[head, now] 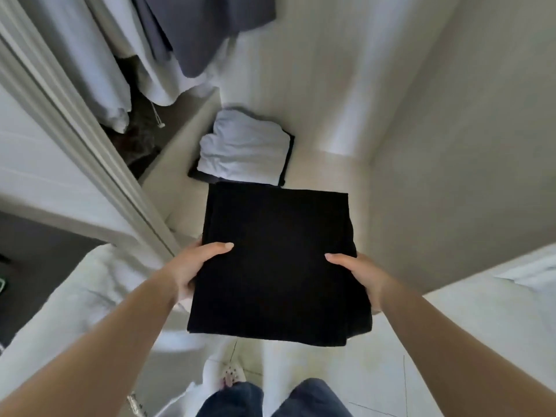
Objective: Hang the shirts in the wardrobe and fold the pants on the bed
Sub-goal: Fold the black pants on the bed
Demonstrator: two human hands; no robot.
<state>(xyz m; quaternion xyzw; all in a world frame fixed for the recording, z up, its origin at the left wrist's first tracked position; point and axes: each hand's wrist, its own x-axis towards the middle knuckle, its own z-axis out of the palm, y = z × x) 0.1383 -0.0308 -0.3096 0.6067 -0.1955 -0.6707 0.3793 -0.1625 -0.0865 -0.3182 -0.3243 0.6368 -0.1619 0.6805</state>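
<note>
A folded black pair of pants (276,260) hangs flat in the air in front of me, held from both sides. My left hand (192,266) grips its left edge with the thumb lying on top. My right hand (358,275) grips its right edge the same way. Beyond it, inside the wardrobe (421,130), a folded white garment (243,149) lies on a dark folded piece on the white shelf. Higher up, a grey shirt (204,34) and white shirts (99,70) hang at the upper left.
The white wardrobe door edge (90,139) runs diagonally on the left. White bedding (78,308) is at the lower left and more white fabric (517,284) at the right. My legs in dark jeans (270,401) stand on a pale tiled floor.
</note>
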